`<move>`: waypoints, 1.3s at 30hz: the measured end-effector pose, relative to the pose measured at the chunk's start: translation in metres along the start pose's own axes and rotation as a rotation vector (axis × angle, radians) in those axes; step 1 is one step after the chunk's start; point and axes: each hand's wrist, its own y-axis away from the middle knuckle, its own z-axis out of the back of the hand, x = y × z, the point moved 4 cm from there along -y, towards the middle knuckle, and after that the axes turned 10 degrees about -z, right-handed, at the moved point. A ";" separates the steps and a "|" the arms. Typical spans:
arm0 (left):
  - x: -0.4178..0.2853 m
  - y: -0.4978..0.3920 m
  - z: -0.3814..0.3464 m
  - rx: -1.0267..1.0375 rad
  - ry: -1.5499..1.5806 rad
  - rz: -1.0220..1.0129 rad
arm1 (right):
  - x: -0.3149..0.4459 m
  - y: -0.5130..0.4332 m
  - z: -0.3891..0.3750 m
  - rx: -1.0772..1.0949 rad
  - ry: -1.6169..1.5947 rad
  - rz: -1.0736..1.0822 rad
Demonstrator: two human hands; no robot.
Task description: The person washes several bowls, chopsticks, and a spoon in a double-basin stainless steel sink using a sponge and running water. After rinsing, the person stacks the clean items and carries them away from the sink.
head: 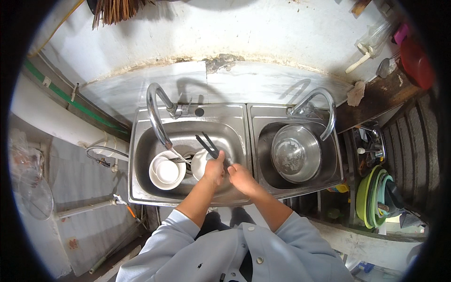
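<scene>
Above the left sink basin, my left hand is closed around a pair of dark, slim utensils that look like chopsticks or tong arms, their ends pointing up and left. My right hand is at their lower end, its fingers curled; what lies between its fingers is hidden. Beneath my left hand is a white bowl, partly covered by it. Further left, a smaller white bowl sits inside a larger white bowl. Water runs from the left faucet towards the drain, where a metal utensil lies.
In the right basin stands a large metal pot under the right faucet. Stacked plastic basins and a utensil rack are at the right. A pipe runs along the left wall; a mesh strainer hangs far left.
</scene>
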 end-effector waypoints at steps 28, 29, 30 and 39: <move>-0.003 -0.024 0.058 -0.286 -0.257 -0.318 | 0.016 0.022 -0.028 0.310 -0.193 -0.096; -0.008 -0.032 0.065 -0.312 0.061 -0.415 | 0.016 0.025 -0.026 0.325 -0.163 -0.104; 0.000 -0.035 0.065 -0.329 0.108 -0.346 | 0.017 0.027 -0.026 0.342 -0.162 -0.099; 0.003 -0.015 0.082 -0.328 0.427 -0.329 | 0.033 0.035 -0.021 0.444 -0.289 -0.088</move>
